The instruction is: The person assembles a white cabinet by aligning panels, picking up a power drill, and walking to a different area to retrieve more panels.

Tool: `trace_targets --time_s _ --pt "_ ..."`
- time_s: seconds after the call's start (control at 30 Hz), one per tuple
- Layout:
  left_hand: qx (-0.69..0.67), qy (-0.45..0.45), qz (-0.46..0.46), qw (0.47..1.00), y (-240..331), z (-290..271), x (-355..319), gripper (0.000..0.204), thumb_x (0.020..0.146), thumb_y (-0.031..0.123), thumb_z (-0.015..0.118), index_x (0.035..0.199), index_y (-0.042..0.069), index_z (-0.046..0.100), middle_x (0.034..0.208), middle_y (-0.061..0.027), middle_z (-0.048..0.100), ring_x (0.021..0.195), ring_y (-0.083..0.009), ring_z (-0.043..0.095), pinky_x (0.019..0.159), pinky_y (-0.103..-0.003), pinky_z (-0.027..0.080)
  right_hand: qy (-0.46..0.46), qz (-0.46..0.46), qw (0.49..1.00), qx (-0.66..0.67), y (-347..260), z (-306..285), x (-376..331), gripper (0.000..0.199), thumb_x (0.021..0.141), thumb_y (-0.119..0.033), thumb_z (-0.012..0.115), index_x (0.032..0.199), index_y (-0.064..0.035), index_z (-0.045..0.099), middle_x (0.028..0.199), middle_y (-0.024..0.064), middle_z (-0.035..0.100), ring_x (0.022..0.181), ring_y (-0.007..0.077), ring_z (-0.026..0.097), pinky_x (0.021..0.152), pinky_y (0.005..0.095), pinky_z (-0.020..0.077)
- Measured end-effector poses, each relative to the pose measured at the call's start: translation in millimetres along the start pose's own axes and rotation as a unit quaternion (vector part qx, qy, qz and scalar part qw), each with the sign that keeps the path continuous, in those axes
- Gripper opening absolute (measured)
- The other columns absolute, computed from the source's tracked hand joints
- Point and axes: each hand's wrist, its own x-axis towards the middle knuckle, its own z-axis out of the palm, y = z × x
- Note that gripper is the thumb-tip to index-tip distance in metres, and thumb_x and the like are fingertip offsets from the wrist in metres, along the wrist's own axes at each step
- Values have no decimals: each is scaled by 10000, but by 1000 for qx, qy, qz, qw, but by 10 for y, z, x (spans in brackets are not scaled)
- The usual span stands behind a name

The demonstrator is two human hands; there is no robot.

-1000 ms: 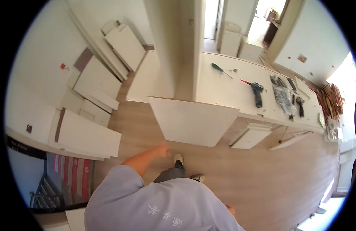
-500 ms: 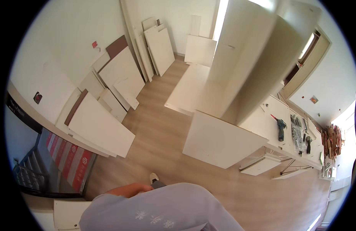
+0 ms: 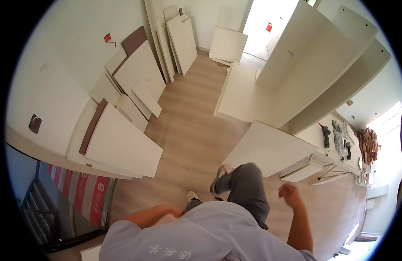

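Note:
My right hand [image 3: 290,194] is raised to the right of my body, its fingers curled in, with nothing seen in them. Close by stands a white cabinet panel [image 3: 274,147], part of a partly assembled cabinet [image 3: 312,69], but the hand does not touch it. My left hand [image 3: 174,212] is low in front of my waist. Motion blur and my shirt hide most of its fingers, so its grip does not show. One bent leg [image 3: 246,191] in grey trousers is lifted forward, its shoe near the white panel.
White boards [image 3: 127,143] lean along the left wall, more boards [image 3: 182,43] in the far corner. On the bench [image 3: 312,135] at right lie a cordless drill [image 3: 326,135] and bagged hardware [image 3: 340,135]. A red-and-grey striped sheet [image 3: 81,191] is at the lower left.
My right hand and forearm have come into view. My view has shifted left, so the cabinet sits farther right. A bent leg now shows in front. My left hand stays near my waist.

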Motion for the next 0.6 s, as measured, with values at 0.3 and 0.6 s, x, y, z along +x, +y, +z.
trace_targets --time_s 0.3,0.6 --pt "-156 469 -91 865 228 -1504 -113 245 959 278 670 1058 55 687 908 -67 734 791 -184 683 727 -343 543 134 -82 987 -41 -1702 -595 623 163 950 -145 651 908 13 651 753 62 673 712 127 634 689 285 506" --pt "-198 472 -121 850 -424 -1597 122 228 941 272 686 1031 63 712 853 -81 729 750 -182 684 677 -347 552 -35 -88 981 -168 -2314 -272 2276 258 953 -253 650 999 -5 704 837 74 726 760 168 692 668 312 533"
